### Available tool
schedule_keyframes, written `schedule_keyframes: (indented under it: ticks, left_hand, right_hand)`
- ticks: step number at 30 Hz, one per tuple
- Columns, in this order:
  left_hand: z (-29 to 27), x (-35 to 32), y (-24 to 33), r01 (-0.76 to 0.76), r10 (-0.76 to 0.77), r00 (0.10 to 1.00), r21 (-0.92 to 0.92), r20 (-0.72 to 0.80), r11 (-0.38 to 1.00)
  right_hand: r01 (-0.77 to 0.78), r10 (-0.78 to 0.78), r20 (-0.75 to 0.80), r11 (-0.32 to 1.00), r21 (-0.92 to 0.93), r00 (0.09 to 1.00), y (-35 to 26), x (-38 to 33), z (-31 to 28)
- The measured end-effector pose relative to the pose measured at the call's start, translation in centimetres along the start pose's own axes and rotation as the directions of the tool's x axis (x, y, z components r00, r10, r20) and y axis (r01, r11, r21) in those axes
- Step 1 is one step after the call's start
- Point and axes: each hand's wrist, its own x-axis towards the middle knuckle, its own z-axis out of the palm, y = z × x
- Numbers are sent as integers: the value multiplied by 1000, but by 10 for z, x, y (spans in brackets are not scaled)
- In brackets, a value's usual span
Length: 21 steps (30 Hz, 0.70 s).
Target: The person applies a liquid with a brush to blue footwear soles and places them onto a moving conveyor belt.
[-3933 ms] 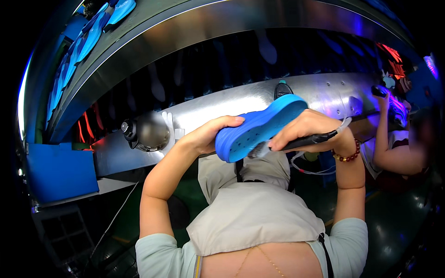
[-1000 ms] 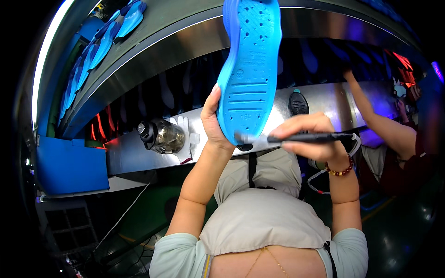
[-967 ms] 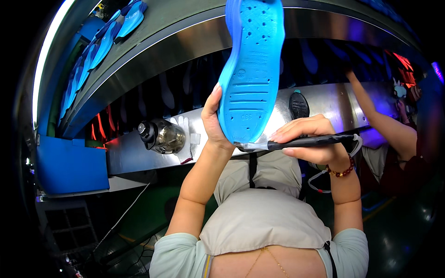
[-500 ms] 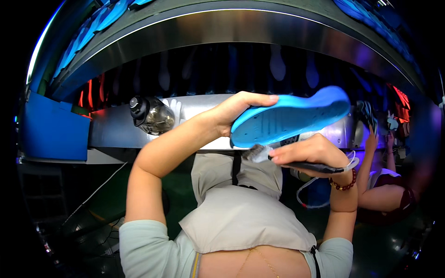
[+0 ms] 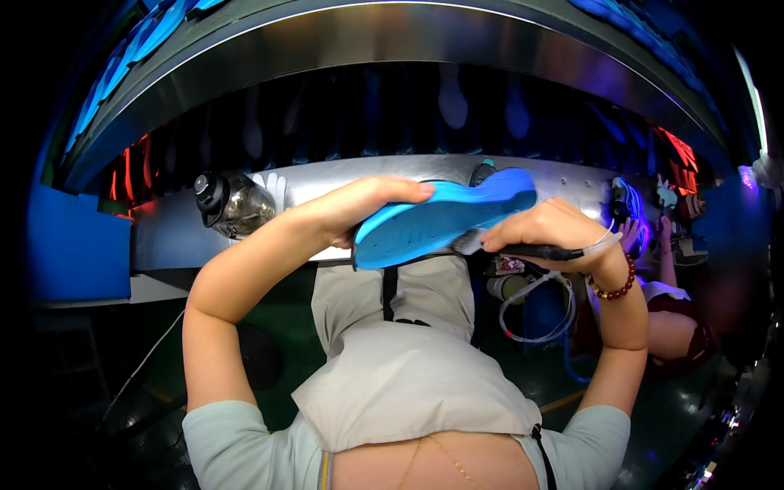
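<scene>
A bright blue shoe sole (image 5: 425, 222) is tilted above the bench's near edge, in front of my lap. My left hand (image 5: 359, 206) is closed around its left end, the thumb lying along the top rim. My right hand (image 5: 545, 229) grips a brush by its dark handle (image 5: 543, 252), from which a clear tube runs back past the wrist. Its greyish bristles (image 5: 467, 242) meet the sole's lower right edge. Some right fingers and the left fingers behind the sole are hidden.
A metal bench (image 5: 163, 233) runs across, with a clear bottle with a black lid (image 5: 237, 204) and a white glove (image 5: 276, 192) at left. Soles line the upper conveyor (image 5: 147, 49). A coiled tube (image 5: 535, 331) hangs at right, near another person's arm (image 5: 666, 245).
The whole view has shifted. Both hands and the sole have moved left, and the brush has gone from below the sole's left part to its lower right edge.
</scene>
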Motion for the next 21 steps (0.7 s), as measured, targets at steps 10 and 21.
schedule_keyframes:
  ticks: [10, 21]
  left_hand:
    - [-22, 1, -26, -134, 113, 989, -254, -93, 958]
    - [-9, 33, -54, -117, 257, 964, -755, 69, 645]
  right_hand:
    - [-305, 361, -78, 870, 387, 929, 31, -13, 8]
    - [65, 496, -555, 704, 707, 668, 71, 11, 50]
